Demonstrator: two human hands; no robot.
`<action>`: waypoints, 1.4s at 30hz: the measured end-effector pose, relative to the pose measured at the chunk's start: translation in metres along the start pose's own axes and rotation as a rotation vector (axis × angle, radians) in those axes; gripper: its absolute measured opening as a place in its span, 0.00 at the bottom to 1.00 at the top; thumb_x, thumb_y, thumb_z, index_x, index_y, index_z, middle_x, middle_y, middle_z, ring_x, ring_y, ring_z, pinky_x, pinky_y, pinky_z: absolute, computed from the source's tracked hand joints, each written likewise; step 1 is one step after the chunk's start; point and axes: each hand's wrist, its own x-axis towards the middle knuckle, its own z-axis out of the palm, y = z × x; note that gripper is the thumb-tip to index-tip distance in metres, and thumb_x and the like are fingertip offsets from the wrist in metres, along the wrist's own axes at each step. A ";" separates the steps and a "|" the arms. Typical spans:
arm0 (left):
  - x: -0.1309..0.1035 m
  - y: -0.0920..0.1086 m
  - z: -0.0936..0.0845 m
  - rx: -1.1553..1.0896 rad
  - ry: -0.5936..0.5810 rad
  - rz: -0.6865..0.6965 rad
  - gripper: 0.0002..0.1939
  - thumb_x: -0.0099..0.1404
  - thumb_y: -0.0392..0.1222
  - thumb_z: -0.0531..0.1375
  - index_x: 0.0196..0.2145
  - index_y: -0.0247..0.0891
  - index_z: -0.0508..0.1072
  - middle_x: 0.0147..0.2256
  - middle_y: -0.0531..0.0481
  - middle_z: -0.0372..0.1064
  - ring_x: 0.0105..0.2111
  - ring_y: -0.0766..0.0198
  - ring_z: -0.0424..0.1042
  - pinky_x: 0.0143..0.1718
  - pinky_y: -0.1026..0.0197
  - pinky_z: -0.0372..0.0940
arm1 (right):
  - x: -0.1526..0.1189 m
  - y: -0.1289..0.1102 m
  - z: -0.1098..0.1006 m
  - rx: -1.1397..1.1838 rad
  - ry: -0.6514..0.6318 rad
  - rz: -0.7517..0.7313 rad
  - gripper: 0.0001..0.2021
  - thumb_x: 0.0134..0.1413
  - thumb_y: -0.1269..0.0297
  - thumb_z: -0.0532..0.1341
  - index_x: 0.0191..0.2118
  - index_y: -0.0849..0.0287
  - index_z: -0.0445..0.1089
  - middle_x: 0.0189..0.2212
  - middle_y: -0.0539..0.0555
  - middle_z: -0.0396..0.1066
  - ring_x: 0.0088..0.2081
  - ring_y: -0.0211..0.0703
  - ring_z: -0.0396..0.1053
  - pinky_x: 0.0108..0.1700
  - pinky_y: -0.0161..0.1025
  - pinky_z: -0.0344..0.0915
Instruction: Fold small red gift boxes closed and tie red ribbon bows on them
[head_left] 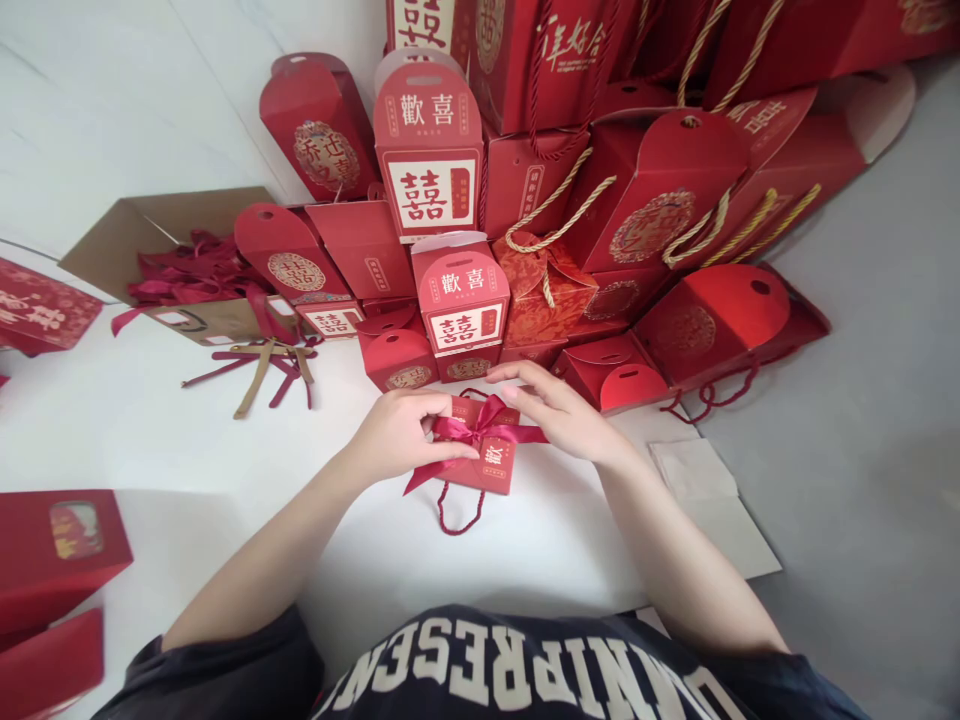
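A small red gift box (498,474) lies in front of me, with white characters on its top and dark red cord handles (459,530) at its near and far sides. Across its top sits a crimson ribbon bow (480,432) with loose loops and tails. My left hand (401,435) is closed around the box's left side, its thumb lying on the top by the bow and its other fingers curled partly out of sight. Over the far right part of the box, my right hand (566,410) reaches with fingers stretched and apart, close to the bow's right tail.
Stacked red gift boxes (461,300) stand directly behind the work spot, some with rope handles. A cardboard box (217,318) of crimson ribbons is at left, with loose ribbon strips (259,370) before it. More red boxes (56,560) lie far left; white sheets (712,510) lie right.
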 end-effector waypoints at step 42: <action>-0.001 -0.013 0.005 -0.078 0.063 0.090 0.21 0.67 0.44 0.55 0.19 0.37 0.54 0.18 0.57 0.46 0.20 0.71 0.47 0.22 0.65 0.47 | -0.006 0.029 0.003 0.127 -0.115 -0.113 0.19 0.63 0.54 0.57 0.24 0.59 0.64 0.47 0.56 0.65 0.52 0.47 0.65 0.60 0.49 0.58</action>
